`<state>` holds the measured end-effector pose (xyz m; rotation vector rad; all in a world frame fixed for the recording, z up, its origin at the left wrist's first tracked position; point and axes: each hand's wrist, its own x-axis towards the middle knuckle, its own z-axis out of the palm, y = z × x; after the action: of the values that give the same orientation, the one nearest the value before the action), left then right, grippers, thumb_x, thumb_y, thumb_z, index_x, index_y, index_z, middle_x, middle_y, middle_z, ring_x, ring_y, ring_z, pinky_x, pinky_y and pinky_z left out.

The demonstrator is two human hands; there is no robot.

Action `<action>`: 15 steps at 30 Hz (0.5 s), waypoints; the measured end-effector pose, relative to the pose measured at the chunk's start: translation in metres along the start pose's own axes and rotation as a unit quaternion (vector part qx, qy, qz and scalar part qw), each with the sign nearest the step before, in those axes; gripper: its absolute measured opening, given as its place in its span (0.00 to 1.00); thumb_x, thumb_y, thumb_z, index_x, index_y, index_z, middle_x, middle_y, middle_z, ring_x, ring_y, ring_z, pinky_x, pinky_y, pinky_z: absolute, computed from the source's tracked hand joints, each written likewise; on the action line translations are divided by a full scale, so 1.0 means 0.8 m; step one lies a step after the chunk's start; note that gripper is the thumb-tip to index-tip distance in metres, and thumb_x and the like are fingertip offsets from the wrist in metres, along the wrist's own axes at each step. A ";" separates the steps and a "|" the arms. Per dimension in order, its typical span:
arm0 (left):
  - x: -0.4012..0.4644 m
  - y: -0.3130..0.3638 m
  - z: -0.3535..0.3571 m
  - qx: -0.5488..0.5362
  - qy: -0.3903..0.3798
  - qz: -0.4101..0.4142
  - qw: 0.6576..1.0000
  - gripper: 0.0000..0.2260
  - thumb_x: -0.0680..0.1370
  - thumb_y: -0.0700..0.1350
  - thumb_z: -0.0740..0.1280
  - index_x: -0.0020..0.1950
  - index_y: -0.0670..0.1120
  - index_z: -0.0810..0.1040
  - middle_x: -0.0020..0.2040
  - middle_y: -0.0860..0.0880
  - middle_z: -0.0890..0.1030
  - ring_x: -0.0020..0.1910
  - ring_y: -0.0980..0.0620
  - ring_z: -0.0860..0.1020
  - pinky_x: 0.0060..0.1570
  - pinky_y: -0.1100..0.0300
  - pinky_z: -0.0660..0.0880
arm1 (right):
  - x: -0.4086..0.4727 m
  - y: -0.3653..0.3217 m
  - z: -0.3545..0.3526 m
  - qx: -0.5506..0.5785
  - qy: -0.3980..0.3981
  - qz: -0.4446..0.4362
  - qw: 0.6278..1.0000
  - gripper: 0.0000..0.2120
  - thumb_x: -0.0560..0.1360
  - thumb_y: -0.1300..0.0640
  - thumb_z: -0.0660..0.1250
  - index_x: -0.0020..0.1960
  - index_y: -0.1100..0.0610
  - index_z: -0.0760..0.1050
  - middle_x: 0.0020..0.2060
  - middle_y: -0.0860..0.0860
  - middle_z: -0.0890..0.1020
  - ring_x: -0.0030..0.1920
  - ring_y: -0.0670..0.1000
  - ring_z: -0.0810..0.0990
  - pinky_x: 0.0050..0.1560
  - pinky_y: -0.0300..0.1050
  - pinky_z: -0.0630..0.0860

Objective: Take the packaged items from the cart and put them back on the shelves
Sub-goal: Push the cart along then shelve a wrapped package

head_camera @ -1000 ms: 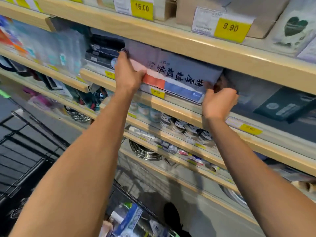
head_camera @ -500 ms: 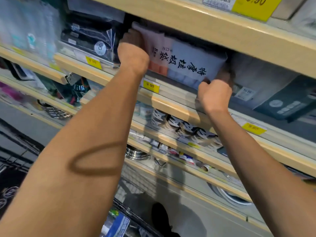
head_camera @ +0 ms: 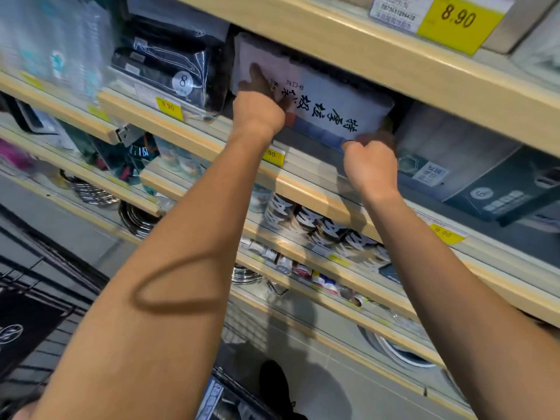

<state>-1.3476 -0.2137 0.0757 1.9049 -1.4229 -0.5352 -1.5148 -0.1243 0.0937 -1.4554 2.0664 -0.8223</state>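
Flat white plastic package with black brush lettering (head_camera: pixel 330 109), lying on the wooden shelf (head_camera: pixel 306 183) between a black pack and a grey box; left hand (head_camera: pixel 257 112) presses its face with fingers spread, right hand (head_camera: pixel 371 168) pinches its near right corner.

Both bare arms reach up to a light wooden shelf (head_camera: pixel 306 189). The left hand (head_camera: pixel 257 107) rests on the front of a flat white plastic package with black brush lettering (head_camera: pixel 330 101), fingers spread against its face. The right hand (head_camera: pixel 371 165) pinches the package's lower right corner. The package sits tilted on the shelf between a black wrapped pack marked 8 (head_camera: pixel 169 71) and a grey-and-dark-green box (head_camera: pixel 472 174). A yellow 8.90 price tag (head_camera: pixel 457 19) hangs on the shelf above.
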 end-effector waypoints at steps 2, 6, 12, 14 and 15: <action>-0.016 -0.005 -0.003 0.000 0.037 0.029 0.999 0.30 0.77 0.51 0.71 0.75 0.46 0.63 0.65 0.39 0.75 0.62 0.40 0.77 0.61 0.52 0.74 | -0.005 0.003 0.008 0.042 0.071 -0.021 0.996 0.10 0.77 0.55 0.63 0.44 0.62 0.76 0.40 0.53 0.77 0.43 0.55 0.74 0.44 0.43 0.69; -0.049 -0.016 -0.017 0.032 0.057 0.063 0.996 0.16 0.78 0.45 0.68 0.63 0.42 0.74 0.58 0.42 0.80 0.58 0.43 0.79 0.58 0.53 0.75 | -0.029 -0.008 0.030 0.123 0.145 -0.093 0.977 0.12 0.74 0.59 0.67 0.57 0.57 0.72 0.47 0.51 0.78 0.48 0.51 0.78 0.52 0.45 0.75; -0.121 -0.076 -0.065 -0.085 0.133 0.094 0.983 0.09 0.76 0.45 0.68 0.56 0.47 0.79 0.49 0.53 0.84 0.50 0.54 0.81 0.54 0.53 0.79 | -0.117 -0.041 0.091 0.243 0.071 -0.242 0.937 0.08 0.74 0.63 0.64 0.52 0.57 0.74 0.41 0.53 0.78 0.38 0.48 0.75 0.39 0.44 0.75; -0.149 -0.104 -0.080 -0.095 0.125 0.070 0.985 0.07 0.75 0.43 0.68 0.53 0.48 0.80 0.46 0.54 0.83 0.47 0.56 0.81 0.51 0.54 0.79 | -0.146 -0.048 0.121 0.267 0.031 -0.250 0.930 0.05 0.75 0.63 0.64 0.50 0.59 0.75 0.38 0.51 0.78 0.34 0.46 0.74 0.36 0.44 0.74; -0.168 -0.132 -0.099 -0.082 0.132 0.042 0.987 0.06 0.75 0.43 0.67 0.51 0.48 0.80 0.45 0.54 0.83 0.45 0.55 0.81 0.49 0.54 0.79 | -0.170 -0.057 0.147 0.282 -0.019 -0.246 0.927 0.03 0.75 0.63 0.64 0.49 0.58 0.75 0.38 0.49 0.78 0.34 0.45 0.74 0.35 0.44 0.74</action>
<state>-1.2663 -0.0475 0.0420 1.7051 -1.2413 -0.3336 -1.3611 -0.0301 0.0493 -1.6260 1.2658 -1.4265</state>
